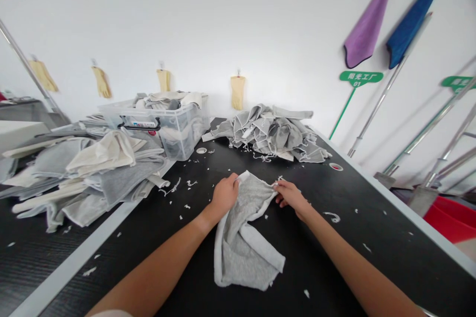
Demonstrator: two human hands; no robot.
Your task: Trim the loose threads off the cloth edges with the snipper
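Observation:
A grey cloth piece with white edging (250, 252) lies partly on the black table, its far end raised between my hands. My left hand (225, 192) is closed on its upper left corner. At the upper right corner, my right hand (292, 195) pinches the white edge, with a small bit of white thread by the fingertips. The near half of the cloth is twisted, and one white-edged side folds over toward the right. Scraps of white thread and lint (332, 217) are scattered on the table around it.
To the left lies a heap of grey and white cloths (100, 173). Behind it stands a clear plastic bin (182, 133) filled with cloths. Another pile of grey pieces (275, 131) sits at the back. Mop poles (379, 104) and a red bucket (451, 218) are at the right.

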